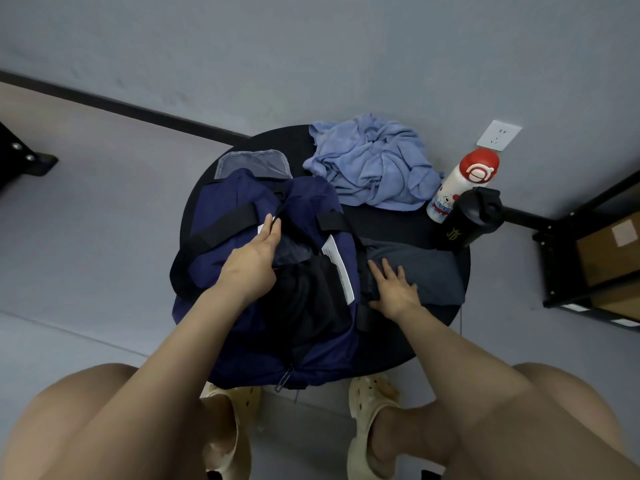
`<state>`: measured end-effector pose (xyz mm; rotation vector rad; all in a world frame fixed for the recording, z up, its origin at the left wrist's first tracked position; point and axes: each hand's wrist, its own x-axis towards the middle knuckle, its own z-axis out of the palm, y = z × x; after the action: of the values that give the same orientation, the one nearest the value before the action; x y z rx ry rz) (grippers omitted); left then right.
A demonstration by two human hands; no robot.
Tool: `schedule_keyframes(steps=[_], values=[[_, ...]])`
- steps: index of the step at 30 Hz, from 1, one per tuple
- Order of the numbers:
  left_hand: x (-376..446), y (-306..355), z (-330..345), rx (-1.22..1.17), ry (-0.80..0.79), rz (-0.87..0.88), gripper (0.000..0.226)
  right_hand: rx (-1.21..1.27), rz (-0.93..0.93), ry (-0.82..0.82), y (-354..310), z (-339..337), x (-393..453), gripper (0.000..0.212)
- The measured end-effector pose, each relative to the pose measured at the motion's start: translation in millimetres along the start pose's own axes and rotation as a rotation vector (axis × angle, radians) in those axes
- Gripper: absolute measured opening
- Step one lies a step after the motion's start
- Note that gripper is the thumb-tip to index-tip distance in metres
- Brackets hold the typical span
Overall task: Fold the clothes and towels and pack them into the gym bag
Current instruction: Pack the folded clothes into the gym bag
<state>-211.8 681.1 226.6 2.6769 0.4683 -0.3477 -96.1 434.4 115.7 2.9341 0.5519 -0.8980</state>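
Two hands are at work on the round black desk (398, 223) in front of my knees. My left hand (251, 261) reaches into the mouth of the navy gym bag (304, 199), and its grip pinches the far-left edge of the opening beside a small white tag, thumb and fingers curled over the fabric. The bag lies across the left and middle of the desk with its zip parted, black webbing straps crossing its top, and dark clothing already lying inside. A white label (337, 268) stands along the right lip of the opening. A grey mesh-lined flap (252, 164) sticks out at the bag's far end.

My right hand (393, 289) lies flat with straight, spread fingers on a folded dark grey garment (422, 268), which sits on the desk just beside the bag's right side; that grip is released, only pressing down. Whether the thumb catches the bag's edge I cannot tell.

At the far side of the desk a light blue towel (374, 164) lies crumpled and unfolded, touching the bag's far right corner. To its right stand a white bottle with a red cap (460, 185) and, just in front of it, a black bottle (467, 220), both at the desk's right edge.

On the floor beyond, a black metal shelf (554, 258) holds a cardboard box (609, 251).
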Motion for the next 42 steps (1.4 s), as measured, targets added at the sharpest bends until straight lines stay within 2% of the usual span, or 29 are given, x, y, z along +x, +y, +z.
schedule_keyframes(steps=[5, 9, 14, 18, 22, 24, 27, 29, 32, 35, 39, 42], values=[[4, -1, 3, 0.027, 0.008, 0.015, 0.090, -0.057, 0.034, 0.120, 1, 7, 3, 0.067], [5, -2, 2, 0.036, 0.015, 0.027, 0.089, 0.039, 0.086, 0.131, 19, 21, -9, 0.064], [6, 0, 1, 0.050, -0.006, 0.026, 0.088, 0.014, 0.131, 0.158, 46, 36, -31, 0.078], [4, 1, 1, 0.059, -0.007, 0.023, 0.088, -0.041, 0.134, 0.193, 49, 34, -39, 0.073], [3, 2, 2, 0.063, -0.011, 0.014, 0.088, 0.009, 0.096, 0.107, 36, 31, -44, 0.094], [3, 4, 2, 0.075, -0.008, 0.020, 0.088, 0.008, 0.115, 0.068, 31, 30, -44, 0.098], [3, 5, 2, 0.084, -0.012, 0.022, 0.088, -0.084, 0.136, 0.092, 27, 28, -42, 0.085], [4, 5, 3, 0.085, -0.014, 0.024, 0.087, -0.081, 0.126, 0.186, 29, 27, -42, 0.067], [4, 5, 3, 0.084, -0.017, 0.024, 0.087, 0.156, 0.143, 0.311, 36, 24, -43, 0.046], [6, 4, 2, 0.081, -0.022, 0.024, 0.088, 0.415, 0.193, 0.409, 41, 23, -44, 0.036], [7, 5, 3, 0.087, -0.021, 0.037, 0.088, 0.807, 0.286, 0.496, 45, 24, -47, 0.042], [7, 4, 3, 0.086, -0.025, 0.038, 0.088, 0.975, 0.279, 0.560, 49, 24, -49, 0.044]])
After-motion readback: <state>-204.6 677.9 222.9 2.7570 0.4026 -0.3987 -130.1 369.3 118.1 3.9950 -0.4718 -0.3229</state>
